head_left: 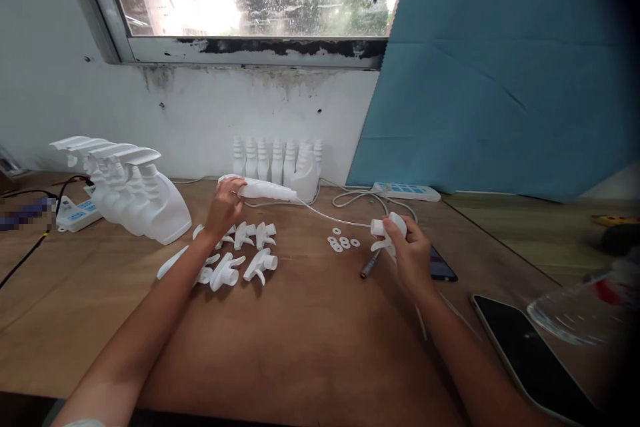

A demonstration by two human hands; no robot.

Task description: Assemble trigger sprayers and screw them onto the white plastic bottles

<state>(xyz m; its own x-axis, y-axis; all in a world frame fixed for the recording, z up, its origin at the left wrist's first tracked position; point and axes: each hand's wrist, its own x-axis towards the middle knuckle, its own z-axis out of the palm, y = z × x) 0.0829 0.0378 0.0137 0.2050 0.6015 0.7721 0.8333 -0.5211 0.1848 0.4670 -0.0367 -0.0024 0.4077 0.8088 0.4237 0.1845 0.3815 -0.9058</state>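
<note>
White spray bottle (273, 191) tilted nearly flat above the wooden table (300, 333), the left hand (224, 207) wrapped around its body; a slender dip tube (330, 216) bows from its mouth to the trigger spray head (379, 229), on which the right hand's (413, 247) thumb and fingers are closed. Whether the tip lies inside the neck cannot be told. Because the tube is flexible and spans a wide gap, it might spring out or kink if the hands drifted out of line; a dropped wrist could scatter the flat ring washers (338, 247) beneath. Counts: one bottle and one head in hand; about seven washers, some overlapping; one pen (369, 266); four loose trigger heads (261, 265) in clear view, others part-hidden by the forearm; at least seven headless bottles (303, 180) by the wall; at least four headed bottles (167, 210) at left; two smartphones (530, 347); two power strips (407, 191).
</note>
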